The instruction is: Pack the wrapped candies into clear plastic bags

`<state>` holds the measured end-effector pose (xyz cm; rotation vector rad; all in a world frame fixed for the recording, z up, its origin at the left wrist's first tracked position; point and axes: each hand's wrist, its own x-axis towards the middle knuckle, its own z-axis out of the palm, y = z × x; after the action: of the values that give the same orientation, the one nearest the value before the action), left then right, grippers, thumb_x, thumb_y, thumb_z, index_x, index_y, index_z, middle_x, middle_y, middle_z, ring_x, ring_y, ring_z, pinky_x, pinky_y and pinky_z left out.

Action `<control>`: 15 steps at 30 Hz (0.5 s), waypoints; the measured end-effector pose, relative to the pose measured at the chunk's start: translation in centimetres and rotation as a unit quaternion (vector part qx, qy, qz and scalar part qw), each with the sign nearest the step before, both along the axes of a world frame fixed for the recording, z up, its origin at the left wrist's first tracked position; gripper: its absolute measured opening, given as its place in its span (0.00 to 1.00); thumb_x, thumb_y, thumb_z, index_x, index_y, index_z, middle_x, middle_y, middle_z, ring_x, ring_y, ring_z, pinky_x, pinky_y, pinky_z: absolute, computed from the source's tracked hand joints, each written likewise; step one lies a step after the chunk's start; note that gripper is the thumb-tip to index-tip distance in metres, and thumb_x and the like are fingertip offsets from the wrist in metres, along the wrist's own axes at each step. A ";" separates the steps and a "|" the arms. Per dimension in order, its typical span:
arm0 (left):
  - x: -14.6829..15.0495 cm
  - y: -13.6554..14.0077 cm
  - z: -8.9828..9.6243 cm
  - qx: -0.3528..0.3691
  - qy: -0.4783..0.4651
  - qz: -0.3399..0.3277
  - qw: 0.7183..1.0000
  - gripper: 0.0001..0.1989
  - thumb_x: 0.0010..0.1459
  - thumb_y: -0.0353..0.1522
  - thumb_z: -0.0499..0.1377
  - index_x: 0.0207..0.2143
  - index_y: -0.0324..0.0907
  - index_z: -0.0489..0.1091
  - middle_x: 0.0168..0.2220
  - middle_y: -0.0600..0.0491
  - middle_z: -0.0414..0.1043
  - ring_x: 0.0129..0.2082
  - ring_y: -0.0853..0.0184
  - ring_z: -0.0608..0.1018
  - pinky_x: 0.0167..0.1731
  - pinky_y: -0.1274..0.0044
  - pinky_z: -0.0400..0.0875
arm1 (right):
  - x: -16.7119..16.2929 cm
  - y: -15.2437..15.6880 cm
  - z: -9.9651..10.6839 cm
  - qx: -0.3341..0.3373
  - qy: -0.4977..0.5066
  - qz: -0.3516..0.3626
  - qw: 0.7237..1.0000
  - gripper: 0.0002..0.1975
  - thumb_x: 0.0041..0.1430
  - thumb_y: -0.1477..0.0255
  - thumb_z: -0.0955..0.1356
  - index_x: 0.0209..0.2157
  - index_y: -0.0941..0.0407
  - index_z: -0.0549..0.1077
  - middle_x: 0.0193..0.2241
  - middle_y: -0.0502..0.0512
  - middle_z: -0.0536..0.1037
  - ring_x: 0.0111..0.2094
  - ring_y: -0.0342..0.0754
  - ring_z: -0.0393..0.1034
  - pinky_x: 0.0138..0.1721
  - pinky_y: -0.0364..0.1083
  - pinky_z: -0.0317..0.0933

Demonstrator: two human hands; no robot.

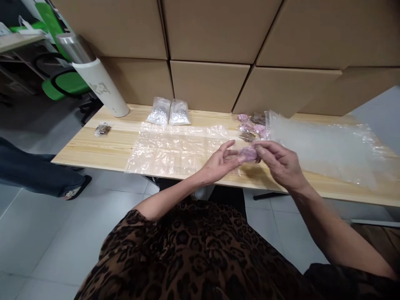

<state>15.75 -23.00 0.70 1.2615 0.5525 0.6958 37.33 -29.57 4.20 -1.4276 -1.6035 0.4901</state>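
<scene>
Both hands meet over the front of the table at a small clear packet [249, 154] with pinkish-purple contents. My right hand [283, 164] pinches its right end between thumb and fingers. The thumb of my left hand [217, 164] presses the packet's left end, while the index finger stands away from it. A clear flat plastic bag [175, 148] lies on the table to the left, partly under my left hand. Just behind the hands is a loose group of similar pink packets [250, 127] and brown packets [247, 136].
Large clear bags [325, 146] lie spread on the right of the wooden table [84, 152]. Two filled silvery bags [159, 111] rest against stacked cardboard boxes [206, 85]. A white cylinder [101, 87] and a small brown packet [102, 129] are at left. Another person's leg [40, 171] shows beyond.
</scene>
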 end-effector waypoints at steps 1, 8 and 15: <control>0.8 0.2 -0.2 -0.039 -0.010 -0.007 0.999 0.27 0.66 0.42 0.67 0.60 0.39 0.68 0.59 0.35 0.77 0.43 0.62 0.87 0.45 0.67 0.83 | -0.3 0.6 0.1 -0.015 -0.001 0.018 1.000 0.20 0.71 0.50 0.67 0.44 0.52 0.80 0.33 0.53 0.80 0.31 0.47 0.74 0.34 0.47 0.70; 1.0 1.4 -0.6 -0.146 -0.038 0.112 0.982 0.16 0.65 0.36 0.68 0.43 0.41 0.64 0.34 0.53 0.80 0.28 0.70 0.84 0.33 0.78 0.78 | 3.0 7.2 -2.6 -0.066 -0.402 -0.047 0.912 0.28 0.74 0.56 0.59 0.56 0.64 0.76 0.56 0.76 0.78 0.55 0.68 0.71 0.55 0.62 0.65; 0.3 1.3 -0.8 -0.168 -0.071 0.135 0.974 0.14 0.68 0.31 0.65 0.42 0.42 0.59 0.35 0.53 0.78 0.31 0.68 0.86 0.36 0.76 0.79 | 3.8 8.4 -4.3 -0.085 -0.544 -0.033 0.834 0.25 0.71 0.73 0.55 0.56 0.73 0.73 0.47 0.80 0.80 0.50 0.65 0.72 0.55 0.60 0.64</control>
<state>16.07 -21.67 -0.05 0.8211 0.6980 0.8708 41.16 -21.16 -0.09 -2.0652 -2.3889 -0.3455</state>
